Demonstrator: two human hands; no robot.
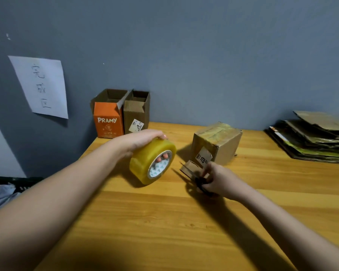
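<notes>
My left hand (139, 140) grips a thick roll of yellowish clear packing tape (145, 161), fingers hooked through its core, held just above the wooden table (164, 222). My right hand (219, 179) holds black-handled scissors (199, 181) low over the table, blades pointing up-left. Just behind the scissors lies a taped cardboard box (221, 142) with a white label and one loose flap (190, 166) hanging at its near end.
An orange PRAMY box (108, 122) and an open brown box (136, 112) stand against the grey wall at the table's back left. Flattened cardboard (317, 137) is stacked at the right. A paper note (41, 87) hangs on the wall.
</notes>
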